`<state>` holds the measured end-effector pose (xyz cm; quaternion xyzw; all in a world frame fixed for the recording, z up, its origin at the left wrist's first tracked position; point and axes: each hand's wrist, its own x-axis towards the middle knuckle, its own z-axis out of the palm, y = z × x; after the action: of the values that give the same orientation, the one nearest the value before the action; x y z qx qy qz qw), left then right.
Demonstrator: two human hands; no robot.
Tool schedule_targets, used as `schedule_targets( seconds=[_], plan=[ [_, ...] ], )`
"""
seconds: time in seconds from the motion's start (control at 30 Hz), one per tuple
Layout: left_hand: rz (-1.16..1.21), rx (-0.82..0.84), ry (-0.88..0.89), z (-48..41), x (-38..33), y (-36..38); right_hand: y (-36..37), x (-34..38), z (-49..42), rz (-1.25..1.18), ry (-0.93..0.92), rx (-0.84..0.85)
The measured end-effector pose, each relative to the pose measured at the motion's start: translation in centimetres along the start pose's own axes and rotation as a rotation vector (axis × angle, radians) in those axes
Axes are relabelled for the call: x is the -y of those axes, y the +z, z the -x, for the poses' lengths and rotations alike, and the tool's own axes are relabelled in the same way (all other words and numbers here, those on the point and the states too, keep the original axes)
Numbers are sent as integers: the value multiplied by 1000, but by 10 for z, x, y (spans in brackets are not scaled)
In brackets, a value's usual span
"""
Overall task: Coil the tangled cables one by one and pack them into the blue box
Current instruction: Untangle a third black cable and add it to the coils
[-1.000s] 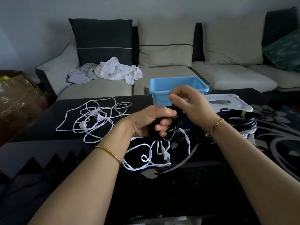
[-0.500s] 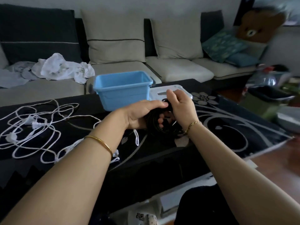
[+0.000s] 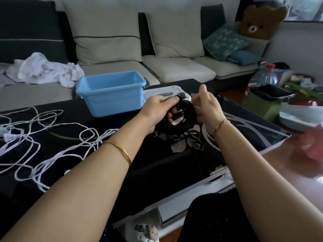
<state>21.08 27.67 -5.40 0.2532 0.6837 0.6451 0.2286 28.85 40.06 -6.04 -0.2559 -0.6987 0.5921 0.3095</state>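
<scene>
Black table (image 3: 166, 168) carries loose white cables (image 3: 43, 145) at near left; over its middle the left hand (image 3: 157, 110) grips a coiled black cable (image 3: 185, 117), the right hand (image 3: 208, 109) touching the coil's right edge, its grip unclear; blue box (image 3: 111, 95) stands just beyond, sofa (image 3: 174, 70) farthest

The left hand (image 3: 157, 109) covers the left side of the black coil (image 3: 189, 117), and the right hand (image 3: 208, 106) is smeared by motion at its fingers (image 3: 196, 102), so whether they grip the coil or only touch it cannot be told. The white cable (image 3: 52, 135) runs off the left edge, its far end out of sight, and both hands partly hide the lid (image 3: 153, 90) beside the box (image 3: 111, 100). A pink blur (image 3: 312, 145) at the right edge cannot be identified.
</scene>
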Motion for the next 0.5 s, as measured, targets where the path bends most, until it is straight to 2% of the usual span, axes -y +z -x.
schedule_targets(
  seconds=[0.1,0.2,0.3,0.5],
  plan=[
    [-60,-174,86,-9,5,-17,-17,-17,-12,98,109,-57],
    [-94,-278,145,-14,11,-29,-22,-46,-19,542,159,19],
    [-86,-282,161,-16,13,-31,-18,-61,-19,809,181,82],
    [-16,-226,165,-14,14,-29,-11,-74,-17,946,218,211]
  ],
)
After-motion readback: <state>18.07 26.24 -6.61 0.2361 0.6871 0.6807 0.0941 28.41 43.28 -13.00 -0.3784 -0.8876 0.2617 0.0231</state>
